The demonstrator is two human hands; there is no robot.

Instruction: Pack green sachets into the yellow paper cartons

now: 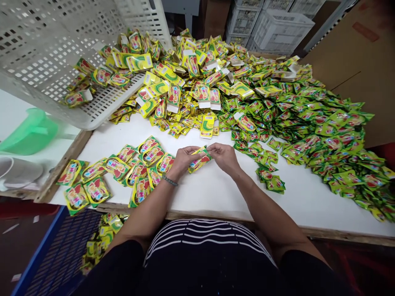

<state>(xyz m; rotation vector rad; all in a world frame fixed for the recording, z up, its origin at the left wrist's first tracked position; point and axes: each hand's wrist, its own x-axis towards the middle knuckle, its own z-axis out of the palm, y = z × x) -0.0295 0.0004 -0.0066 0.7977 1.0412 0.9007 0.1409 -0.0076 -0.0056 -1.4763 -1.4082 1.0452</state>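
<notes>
Just above the white tabletop (212, 189), my left hand (187, 158) grips a small yellow-green printed box (200, 161) with a red fruit picture. My right hand (224, 157) has its fingers pinched at the box's right end, where the detail is too small to make out. Left of my hands lie several similar boxes (115, 166), face up and partly overlapping. Beyond them a big heap of yellow boxes (191, 65), some with white flaps open, runs into a pile of shiny green sachets (327, 127) on the right. A yellow box (207, 125) lies just past my hands.
A tipped white perforated crate (101, 117) spills boxes at the upper left. Below it are a green scoop (33, 131) and a white mug (21, 172). A blue crate (58, 246) with packs stands under the table's wooden edge. Cardboard (354, 57) and stacked white crates (282, 31) are behind.
</notes>
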